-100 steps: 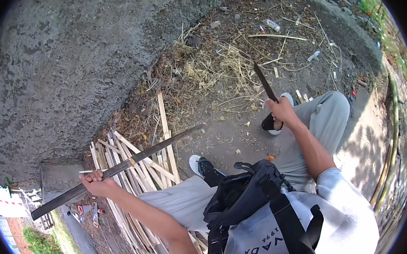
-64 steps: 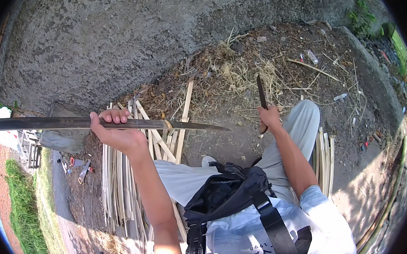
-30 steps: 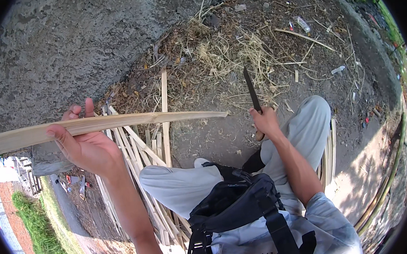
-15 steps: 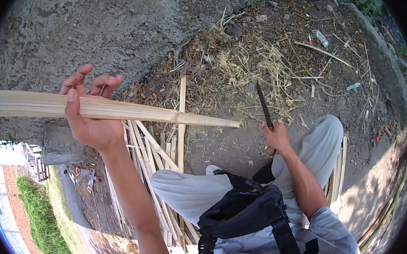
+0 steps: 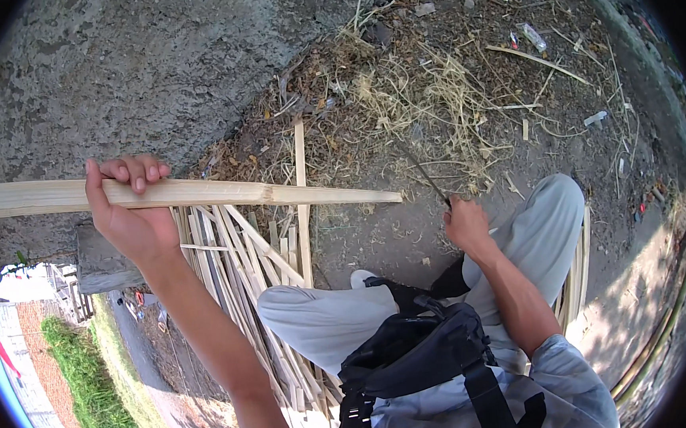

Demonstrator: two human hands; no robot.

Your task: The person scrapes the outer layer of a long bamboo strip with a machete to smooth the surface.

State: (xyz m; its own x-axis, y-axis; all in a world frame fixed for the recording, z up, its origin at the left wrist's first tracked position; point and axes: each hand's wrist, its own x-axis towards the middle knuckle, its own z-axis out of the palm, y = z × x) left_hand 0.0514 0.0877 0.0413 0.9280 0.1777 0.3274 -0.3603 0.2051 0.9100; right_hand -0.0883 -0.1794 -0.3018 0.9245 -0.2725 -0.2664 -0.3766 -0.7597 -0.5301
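A long pale bamboo strip stretches across from the left edge, tapering to a point in front of my knees. My left hand is closed around its wider part, fingers curled over the far edge and the thumb on the near side. Low by my right knee, my right hand grips a knife whose thin dark blade points away and to the left. The knife's handle is hidden in my fist. The blade and the strip's tip are apart.
Beside my left knee lies a pile of split bamboo strips, with one strip reaching up from it. Dry shavings litter the dirt ahead. A rough concrete wall rises at far left. A black bag rests on my lap.
My left fingers, lifted and spread before, have curled down onto the bamboo strip. Its held part has moved lower and left. The knife blade has tilted further left and turned edge-on.
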